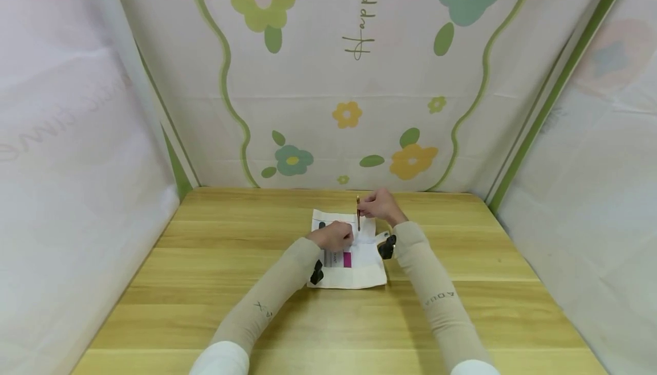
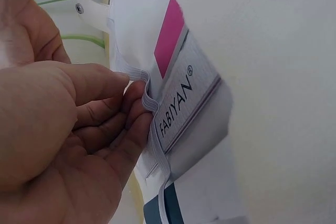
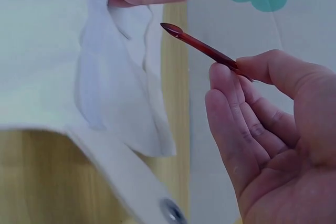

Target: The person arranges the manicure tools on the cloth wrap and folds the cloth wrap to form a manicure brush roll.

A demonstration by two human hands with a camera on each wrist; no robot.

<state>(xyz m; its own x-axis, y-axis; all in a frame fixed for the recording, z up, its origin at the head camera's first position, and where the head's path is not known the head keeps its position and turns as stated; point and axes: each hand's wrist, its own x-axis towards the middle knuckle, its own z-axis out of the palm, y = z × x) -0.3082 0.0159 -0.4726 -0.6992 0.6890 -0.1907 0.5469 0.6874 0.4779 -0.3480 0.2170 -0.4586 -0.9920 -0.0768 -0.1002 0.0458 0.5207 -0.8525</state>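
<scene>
A white roll-up case (image 1: 349, 277) lies unfolded on the table. My left hand (image 1: 336, 236) is over its middle; in the left wrist view its thumb and fingers pinch a pale ribbed elastic band (image 2: 149, 103). Beside that band is a grey FABIYAN label (image 2: 181, 100) with a magenta block (image 2: 170, 38). My right hand (image 1: 381, 204) pinches one end of a slender dark red stick (image 3: 202, 51) with a pointed, swollen tip. In the head view the stick is upright near the case's far edge, tip down. Whether it touches the case cannot be told.
A short strap (image 3: 123, 174) with a metal snap sticks out from the case's right side. Under everything is a wood-grain table (image 1: 205, 284). Behind its far edge hangs a flower-printed cloth (image 1: 318, 78), with more cloth at both sides.
</scene>
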